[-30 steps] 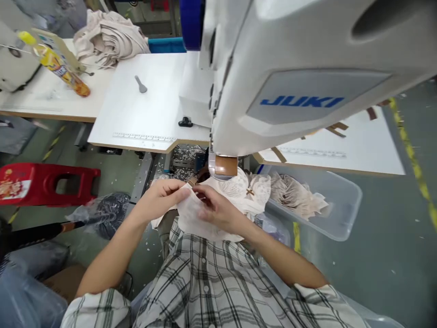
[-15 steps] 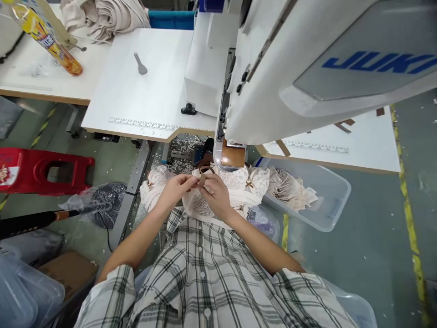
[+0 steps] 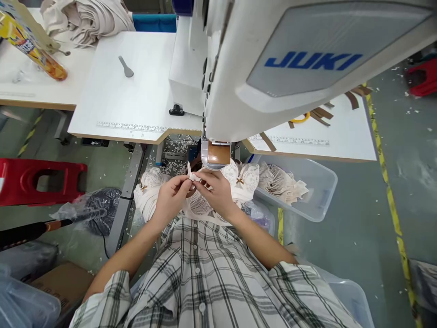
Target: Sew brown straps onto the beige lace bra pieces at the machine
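Note:
My left hand (image 3: 172,195) and my right hand (image 3: 217,190) meet over my lap, fingertips and thumbs pinched together. Between them is a small pale fabric strip (image 3: 190,170), one end sticking up past my left fingers. Whether it is part of a garment is hidden by my fingers. Under and around both hands lie cream lace bras (image 3: 248,178) with small brown bows. Just beyond my right hand is the rounded end of the sewing machine (image 3: 218,157), with a brown plate on it. My hands are apart from the needle area.
The white JUKI machine head (image 3: 293,59) overhangs from the right. The white table (image 3: 136,95) carries a grey spoon-shaped tool (image 3: 126,67). Brown strips (image 3: 319,115) lie on the right table part. A clear bin (image 3: 317,191) holds beige fabric pieces. A red stool (image 3: 41,182) stands left.
The view has swung to the right. A brownish piece showed at my fingertips before; now a pale strip stands up between them. Both hands stay together over the lap.

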Available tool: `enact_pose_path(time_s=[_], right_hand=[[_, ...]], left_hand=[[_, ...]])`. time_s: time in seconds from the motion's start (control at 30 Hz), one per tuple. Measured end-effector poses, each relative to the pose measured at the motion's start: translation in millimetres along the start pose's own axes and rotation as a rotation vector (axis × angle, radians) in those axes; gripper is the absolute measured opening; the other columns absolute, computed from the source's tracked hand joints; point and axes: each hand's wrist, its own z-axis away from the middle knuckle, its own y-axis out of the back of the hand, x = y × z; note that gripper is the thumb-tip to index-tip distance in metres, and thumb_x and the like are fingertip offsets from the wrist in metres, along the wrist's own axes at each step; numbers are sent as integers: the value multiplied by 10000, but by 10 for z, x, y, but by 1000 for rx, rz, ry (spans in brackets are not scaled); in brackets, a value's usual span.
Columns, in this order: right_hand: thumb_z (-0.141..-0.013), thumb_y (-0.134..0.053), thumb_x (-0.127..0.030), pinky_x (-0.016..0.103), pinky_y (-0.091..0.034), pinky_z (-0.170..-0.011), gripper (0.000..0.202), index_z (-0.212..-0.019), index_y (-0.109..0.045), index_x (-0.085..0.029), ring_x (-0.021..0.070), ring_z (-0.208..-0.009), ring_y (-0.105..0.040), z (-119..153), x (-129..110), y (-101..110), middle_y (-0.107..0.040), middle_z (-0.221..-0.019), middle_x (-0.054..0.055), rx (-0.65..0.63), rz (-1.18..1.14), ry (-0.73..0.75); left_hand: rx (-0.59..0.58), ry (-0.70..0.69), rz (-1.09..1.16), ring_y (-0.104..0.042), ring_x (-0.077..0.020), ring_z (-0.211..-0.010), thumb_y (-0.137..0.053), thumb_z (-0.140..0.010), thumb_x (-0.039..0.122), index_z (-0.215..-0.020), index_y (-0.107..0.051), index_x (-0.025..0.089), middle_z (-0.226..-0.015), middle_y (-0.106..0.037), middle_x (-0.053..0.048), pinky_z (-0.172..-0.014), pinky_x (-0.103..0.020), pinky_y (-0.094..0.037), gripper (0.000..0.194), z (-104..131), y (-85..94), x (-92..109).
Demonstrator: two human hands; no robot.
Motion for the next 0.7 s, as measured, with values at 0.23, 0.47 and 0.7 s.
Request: enact_pose_path(time_s=[0.23,0.47,0.7], right_hand=[[-937,-574,-237,277,-577,-778,172,-952,-745,-259,149,-871,-699,125,111,9,-757,-935,31,49,95,229],[-927,-394,-89,333,-509,-978,402,-1237,-635,-175,185,-1130,-622,-647,1093,1241,-689,-1190,90,118,455,10],[-839,-564,-75,380,-453,-975,558,-1394,-508,-84,289,-1202,-567,-1785,1824,2509,-584,-1364,193,-445,888,-204]], left_hand=[[-38,-69,-277,-507,-108,-620,-596,-870,481,-775,-650,154,-655,-563,14,-566,-197,-431,345,-174,-94,-34],[-30,-194,-507,-472,-117,-549,-537,-905,437,-699,-590,183,-595,-540,16,-520,-211,-371,331,-231,-96,-9],[-171,-82,-358,-431,-114,-519,-555,-897,511,-762,-626,187,-578,-502,21,-489,-220,-335,358,-152,-155,90]])
